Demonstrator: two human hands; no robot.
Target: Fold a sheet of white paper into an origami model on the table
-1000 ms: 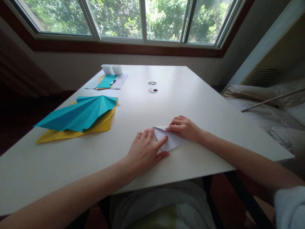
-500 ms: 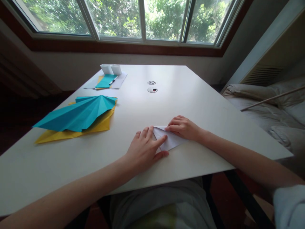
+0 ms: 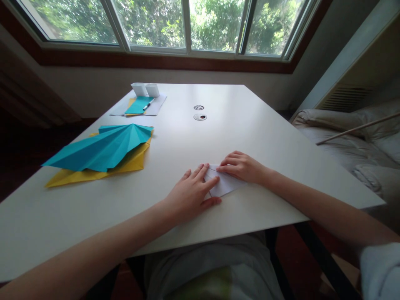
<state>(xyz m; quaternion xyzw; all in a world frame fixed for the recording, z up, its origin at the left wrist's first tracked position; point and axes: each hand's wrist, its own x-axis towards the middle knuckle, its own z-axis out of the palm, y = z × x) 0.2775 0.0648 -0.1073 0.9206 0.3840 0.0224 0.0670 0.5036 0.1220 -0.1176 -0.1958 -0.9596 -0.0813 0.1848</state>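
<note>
A small folded white paper (image 3: 223, 186) lies on the white table (image 3: 193, 141) near its front edge. My left hand (image 3: 192, 193) rests flat on the paper's left part, fingers stretched forward and slightly apart, thumb along the lower edge. My right hand (image 3: 240, 166) covers the paper's upper right part, fingers curled down and pressing on it. Both hands hide much of the sheet.
At the left lies a pleated teal paper (image 3: 103, 148) on a yellow sheet (image 3: 93, 173). At the far left corner stand two white cups (image 3: 145, 89) beside papers and a pen (image 3: 148, 105). Two round cable holes (image 3: 200, 117) sit mid-table. A couch (image 3: 350, 137) stands right.
My left hand's fingers have slid forward over the paper's left edge and stretched out flatter. My right hand has stayed in place.
</note>
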